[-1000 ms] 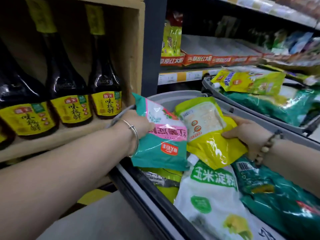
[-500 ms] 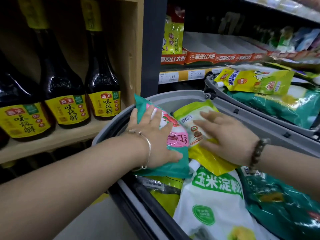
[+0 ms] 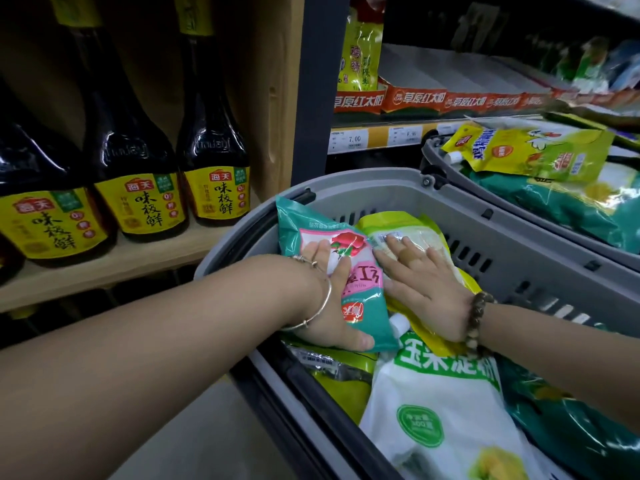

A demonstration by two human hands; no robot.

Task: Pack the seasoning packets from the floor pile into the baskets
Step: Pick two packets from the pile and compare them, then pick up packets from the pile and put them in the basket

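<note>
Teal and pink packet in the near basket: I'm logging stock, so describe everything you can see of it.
The teal packet is a glossy, soft plastic pouch with a pink label and red print. It lies tilted at the far end of the grey basket, against a yellow packet. The left hand presses flat on it.

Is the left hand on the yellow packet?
No, the left hand rests on the teal packet; the right hand lies flat on the yellow packet.

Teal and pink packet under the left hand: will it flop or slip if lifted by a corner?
Probably floppy: the teal and pink packet is wrinkled film under the left hand. Its glossy surface catches glare, so it likely slides against the yellow packet. It looks plump, so contents may sag.
</note>
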